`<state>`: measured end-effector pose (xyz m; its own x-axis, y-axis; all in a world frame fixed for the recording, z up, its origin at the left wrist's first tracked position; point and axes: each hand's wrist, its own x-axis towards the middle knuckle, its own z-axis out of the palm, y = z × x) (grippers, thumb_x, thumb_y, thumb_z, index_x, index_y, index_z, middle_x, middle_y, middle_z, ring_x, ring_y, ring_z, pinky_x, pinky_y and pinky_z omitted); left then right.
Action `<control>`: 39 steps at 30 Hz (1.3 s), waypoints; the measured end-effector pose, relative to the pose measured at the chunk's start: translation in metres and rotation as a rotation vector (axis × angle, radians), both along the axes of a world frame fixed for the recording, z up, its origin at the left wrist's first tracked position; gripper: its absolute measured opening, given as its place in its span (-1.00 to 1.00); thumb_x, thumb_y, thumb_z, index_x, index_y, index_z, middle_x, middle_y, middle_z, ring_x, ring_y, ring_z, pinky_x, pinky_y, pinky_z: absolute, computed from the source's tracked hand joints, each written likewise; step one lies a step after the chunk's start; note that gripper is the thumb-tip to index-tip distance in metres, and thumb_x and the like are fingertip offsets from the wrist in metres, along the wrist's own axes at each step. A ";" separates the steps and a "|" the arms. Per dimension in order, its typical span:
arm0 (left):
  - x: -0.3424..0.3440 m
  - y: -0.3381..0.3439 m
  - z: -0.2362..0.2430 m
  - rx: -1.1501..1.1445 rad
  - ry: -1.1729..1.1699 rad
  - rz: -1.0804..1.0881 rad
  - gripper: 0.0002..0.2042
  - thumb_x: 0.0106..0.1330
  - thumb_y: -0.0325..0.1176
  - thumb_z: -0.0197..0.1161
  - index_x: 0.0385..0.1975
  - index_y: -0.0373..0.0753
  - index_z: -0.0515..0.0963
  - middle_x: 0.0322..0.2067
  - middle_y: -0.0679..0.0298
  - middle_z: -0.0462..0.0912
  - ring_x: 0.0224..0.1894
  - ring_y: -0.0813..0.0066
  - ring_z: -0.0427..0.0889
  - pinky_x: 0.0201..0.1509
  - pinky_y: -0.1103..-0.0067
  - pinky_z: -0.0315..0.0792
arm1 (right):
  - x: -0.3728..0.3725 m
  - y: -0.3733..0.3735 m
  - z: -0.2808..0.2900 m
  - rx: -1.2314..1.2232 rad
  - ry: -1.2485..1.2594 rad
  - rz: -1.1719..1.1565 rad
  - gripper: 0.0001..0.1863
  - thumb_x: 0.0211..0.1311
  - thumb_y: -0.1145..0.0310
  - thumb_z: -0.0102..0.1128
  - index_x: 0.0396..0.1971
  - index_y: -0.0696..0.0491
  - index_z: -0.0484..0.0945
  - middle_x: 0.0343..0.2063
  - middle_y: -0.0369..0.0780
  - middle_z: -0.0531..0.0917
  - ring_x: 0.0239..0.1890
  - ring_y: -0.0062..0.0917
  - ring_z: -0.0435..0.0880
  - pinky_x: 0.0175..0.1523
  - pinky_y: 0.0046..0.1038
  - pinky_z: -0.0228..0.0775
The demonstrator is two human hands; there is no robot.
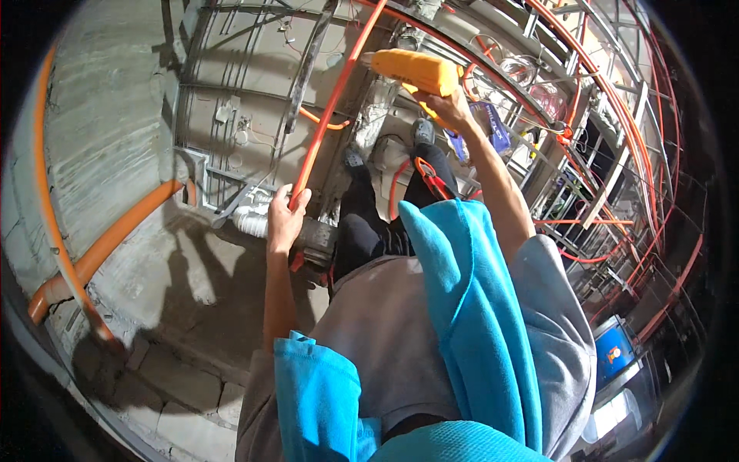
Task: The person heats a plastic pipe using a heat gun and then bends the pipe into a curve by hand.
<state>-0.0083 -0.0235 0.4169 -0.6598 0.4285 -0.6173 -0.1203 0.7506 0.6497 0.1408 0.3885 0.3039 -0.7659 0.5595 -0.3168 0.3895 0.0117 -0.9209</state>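
My left hand [285,220] is closed round the lower end of a thin orange pipe [336,98], which slants up and away to the right. In my right hand [453,110] is a yellow heat gun [418,71], gripped by its handle. Its metal nozzle points left at the upper stretch of the pipe and looks close to it; whether they touch I cannot tell. A red-handled tool, perhaps pliers [435,179], lies against my right thigh. Around my neck hangs a turquoise towel [469,285].
A thick orange pipe [115,242] and a thinner one run along the left wall. Metal framing [600,165] with orange pipes and cables fills the right side. A silvery duct [308,233] lies beside my legs. A blue bucket [613,350] stands at lower right.
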 end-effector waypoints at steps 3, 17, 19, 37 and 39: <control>-0.006 -0.013 -0.001 0.012 -0.013 -0.013 -0.61 0.38 -0.12 0.34 -0.08 -0.36 0.53 -0.59 0.36 0.54 -0.56 0.62 0.45 -0.46 0.55 0.35 | 0.018 -0.024 0.022 0.088 -0.066 0.087 -0.49 0.03 0.25 0.52 -0.02 0.09 0.59 -0.19 -0.22 0.70 -0.23 -0.50 0.67 -0.07 -0.41 0.54; -0.039 -0.018 0.018 -0.039 -0.289 0.023 -0.65 0.41 0.00 0.27 -0.25 -0.22 0.56 -0.67 0.43 0.47 -0.75 0.71 0.31 -0.70 0.62 0.17 | 0.007 -0.069 0.043 0.437 -0.025 0.267 -0.46 0.11 0.09 0.45 0.05 0.03 0.55 -0.07 -0.10 0.68 0.00 -0.22 0.67 0.13 -0.24 0.51; -0.042 -0.020 0.013 -0.122 -0.237 -0.029 -0.62 0.42 0.01 0.25 -0.23 -0.25 0.57 -0.67 0.42 0.48 -0.73 0.68 0.35 -0.67 0.60 0.21 | -0.002 -0.062 0.034 0.376 -0.122 0.192 -0.47 0.10 0.13 0.45 0.04 0.03 0.56 -0.14 -0.13 0.71 -0.06 -0.24 0.70 0.07 -0.25 0.53; -0.044 -0.034 -0.014 -0.202 -0.140 -0.109 -0.51 0.43 0.04 0.22 -0.05 -0.37 0.58 -0.64 0.26 0.54 -0.62 0.50 0.48 -0.51 0.48 0.35 | -0.069 0.030 -0.066 0.130 -0.006 -0.118 -0.64 0.07 0.43 0.46 -0.10 0.12 0.60 -0.40 -0.32 0.67 -0.29 -0.60 0.63 -0.22 -0.50 0.53; -0.042 -0.036 -0.017 -0.209 -0.119 -0.115 -0.49 0.43 0.06 0.20 -0.03 -0.38 0.58 -0.63 0.22 0.55 -0.58 0.43 0.52 -0.45 0.45 0.40 | -0.075 0.033 -0.065 0.084 0.018 -0.164 -0.62 0.07 0.44 0.45 -0.09 0.11 0.58 -0.37 -0.32 0.67 -0.30 -0.60 0.62 -0.26 -0.51 0.52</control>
<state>-0.0502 -0.0598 0.4001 -0.5317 0.3518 -0.7704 -0.0925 0.8801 0.4657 0.0654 0.4210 0.2386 -0.6672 0.7013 -0.2511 0.3761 0.0261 -0.9262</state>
